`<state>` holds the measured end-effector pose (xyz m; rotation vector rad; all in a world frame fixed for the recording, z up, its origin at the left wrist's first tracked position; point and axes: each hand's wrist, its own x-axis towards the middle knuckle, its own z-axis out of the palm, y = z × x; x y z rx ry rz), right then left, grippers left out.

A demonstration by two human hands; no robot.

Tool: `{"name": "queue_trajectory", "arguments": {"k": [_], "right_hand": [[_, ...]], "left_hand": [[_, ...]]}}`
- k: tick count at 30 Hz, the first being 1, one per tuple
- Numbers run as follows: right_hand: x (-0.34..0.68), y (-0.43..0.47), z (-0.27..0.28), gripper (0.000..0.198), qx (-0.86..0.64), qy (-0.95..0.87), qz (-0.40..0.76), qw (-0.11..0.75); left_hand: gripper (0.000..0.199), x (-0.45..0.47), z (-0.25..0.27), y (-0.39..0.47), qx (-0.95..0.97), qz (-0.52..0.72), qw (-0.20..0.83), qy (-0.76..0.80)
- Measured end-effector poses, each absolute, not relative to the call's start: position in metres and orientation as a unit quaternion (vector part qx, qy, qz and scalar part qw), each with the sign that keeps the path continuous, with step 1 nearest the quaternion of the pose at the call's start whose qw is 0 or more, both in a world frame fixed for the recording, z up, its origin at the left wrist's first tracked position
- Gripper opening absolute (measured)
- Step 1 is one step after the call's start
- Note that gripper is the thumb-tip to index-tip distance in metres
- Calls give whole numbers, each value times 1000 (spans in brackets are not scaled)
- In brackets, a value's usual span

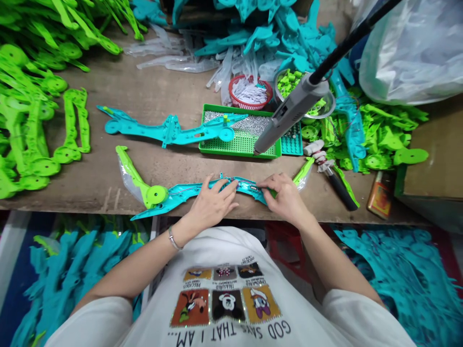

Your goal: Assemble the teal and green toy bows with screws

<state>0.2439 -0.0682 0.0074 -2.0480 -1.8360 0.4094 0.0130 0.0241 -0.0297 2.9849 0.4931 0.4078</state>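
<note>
A blue plastic toy bow half [190, 190] lies hollow side up near the front edge of the bench, with thin wires and a small metal spring [254, 188] in it. Green arms with clear plastic pieces stick out at its ends; the left one ends in a round green disc [156, 196]. My left hand [216, 200] rests over the middle of the shell, fingers apart, touching the wires. Beside the spring, my right hand [284, 195] pinches the shell's right part between thumb and fingers. Its fingertips partly hide what they hold.
Behind lies another blue bow half [144, 129], overlapping a green tray [238, 150] of screws. A grey electric screwdriver [289, 113] hangs over the tray. A red basket [249, 103], a black-handled tool [342, 190] and a small box [379, 196] are around. Green parts [27, 120] pile up left.
</note>
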Motion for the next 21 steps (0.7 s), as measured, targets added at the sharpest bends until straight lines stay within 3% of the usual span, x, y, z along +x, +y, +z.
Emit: {"name": "queue_trajectory", "arguments": {"k": [12,21], "right_hand": [[214,-97,-3,16,-755,-604,34,253],[221,-93,-3,9,-758,-596,58,259]], "left_hand": [[41,14,-28,22,975,131,54,170],[38,14,-33,21,977,134,27,166]]}}
